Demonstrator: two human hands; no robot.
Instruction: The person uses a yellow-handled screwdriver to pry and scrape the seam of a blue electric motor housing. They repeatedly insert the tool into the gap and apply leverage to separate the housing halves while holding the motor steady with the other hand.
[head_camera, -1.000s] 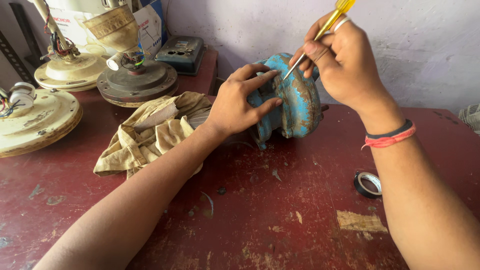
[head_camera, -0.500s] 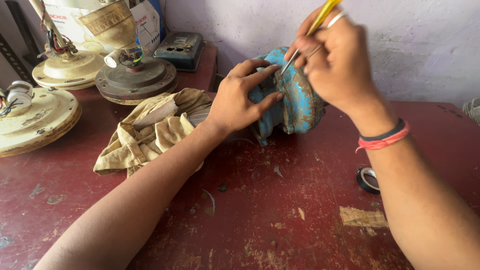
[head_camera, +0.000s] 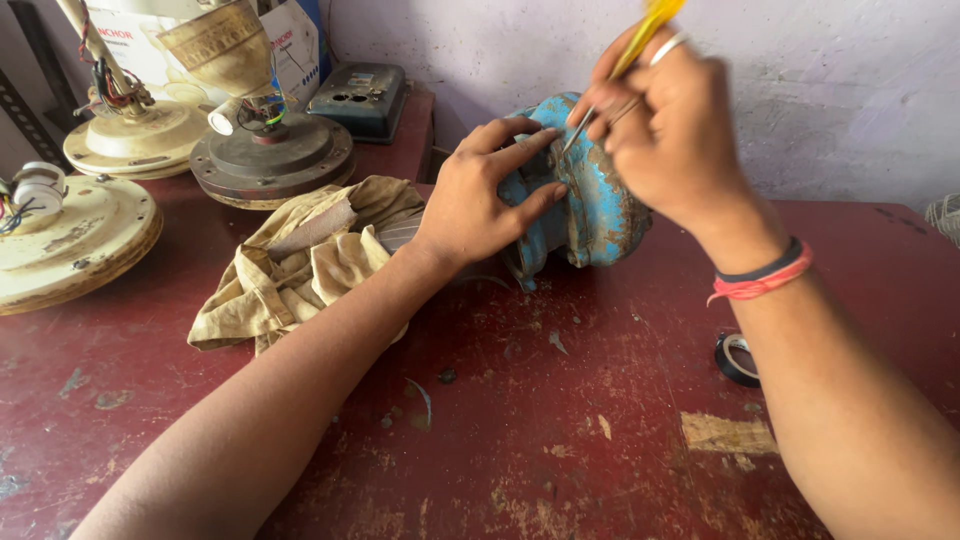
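A worn blue-painted metal motor housing (head_camera: 590, 200) stood on the scratched dark-red wooden table (head_camera: 560, 450), close to the stained pale wall (head_camera: 830, 90). The left hand (head_camera: 480, 200) lay spread, fingers open, against the housing's left side. The right hand (head_camera: 670, 140) pinched a yellow-handled screwdriver (head_camera: 640, 35), tip at the housing's top. A crumpled tan rag (head_camera: 300, 260) lay left of the housing.

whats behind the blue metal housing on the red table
Behind the blue metal housing only a pale, scuffed wall shows. The left hand and right hand cover part of the housing, so the table right behind it is hidden.
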